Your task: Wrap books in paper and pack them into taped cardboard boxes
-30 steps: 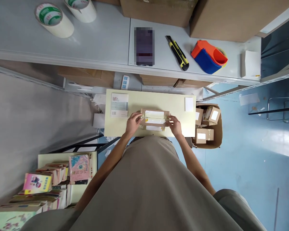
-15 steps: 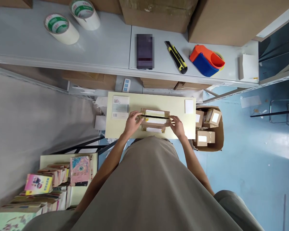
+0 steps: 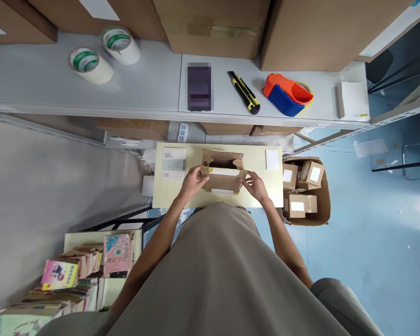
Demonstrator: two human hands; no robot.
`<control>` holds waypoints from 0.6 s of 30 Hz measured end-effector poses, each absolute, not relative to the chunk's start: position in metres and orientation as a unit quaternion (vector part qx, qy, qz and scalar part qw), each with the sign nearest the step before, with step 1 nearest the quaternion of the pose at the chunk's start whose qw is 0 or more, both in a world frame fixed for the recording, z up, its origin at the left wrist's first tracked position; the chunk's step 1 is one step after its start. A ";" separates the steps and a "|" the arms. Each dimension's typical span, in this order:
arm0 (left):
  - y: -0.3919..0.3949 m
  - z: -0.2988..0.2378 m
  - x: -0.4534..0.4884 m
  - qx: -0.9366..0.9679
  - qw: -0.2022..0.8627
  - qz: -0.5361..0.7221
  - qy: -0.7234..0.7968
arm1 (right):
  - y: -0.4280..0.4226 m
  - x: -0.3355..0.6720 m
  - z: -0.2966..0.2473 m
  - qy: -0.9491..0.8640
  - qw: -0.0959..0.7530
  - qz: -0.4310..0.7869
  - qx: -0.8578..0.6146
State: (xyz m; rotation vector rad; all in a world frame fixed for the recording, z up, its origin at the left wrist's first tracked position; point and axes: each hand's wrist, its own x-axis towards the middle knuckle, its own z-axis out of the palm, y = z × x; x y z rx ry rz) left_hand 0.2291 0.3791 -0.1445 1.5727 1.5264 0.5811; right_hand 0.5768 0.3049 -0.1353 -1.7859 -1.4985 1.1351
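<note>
A small brown cardboard box [image 3: 223, 182] with white labels and shiny tape sits on the pale yellow table [image 3: 255, 161]. Its far flap stands open, showing the inside. My left hand [image 3: 192, 182] grips the box's left end with curled fingers. My right hand [image 3: 255, 185] holds its right end, fingers bent against the side. A booklet [image 3: 173, 162] lies on the table left of the box, and a white card [image 3: 272, 159] lies to its right.
On the grey shelf behind the table lie two tape rolls [image 3: 91, 65], a dark phone [image 3: 199, 87], a yellow-black utility knife [image 3: 244, 92], an orange-blue tape dispenser [image 3: 287, 93] and a white pad [image 3: 352, 98]. A carton of small parcels [image 3: 304, 190] stands at right. Stacked books [image 3: 77, 273] lie lower left.
The box's top flaps, shut a second ago, have parted and the far flap now stands open. Both hands stay at the box's ends. The view has shifted slightly.
</note>
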 end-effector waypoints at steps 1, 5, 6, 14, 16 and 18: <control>0.376 -0.145 0.229 0.619 0.435 0.234 0.611 | 0.304 0.578 -0.135 -0.553 0.274 0.425 -0.662; 0.366 -0.145 0.229 0.585 0.475 0.219 0.620 | 0.298 0.586 -0.133 -0.534 0.278 0.444 -0.664; 0.365 -0.145 0.230 0.579 0.482 0.216 0.621 | 0.298 0.587 -0.132 -0.526 0.280 0.452 -0.664; 0.366 -0.121 0.243 0.567 0.473 0.263 0.621 | 0.304 0.582 -0.120 -0.487 0.356 0.452 -0.658; 0.366 -0.112 0.245 0.584 0.461 0.290 0.601 | 0.304 0.581 -0.112 -0.479 0.385 0.431 -0.660; 0.366 -0.110 0.246 0.600 0.445 0.310 0.589 | 0.301 0.580 -0.105 -0.480 0.395 0.424 -0.658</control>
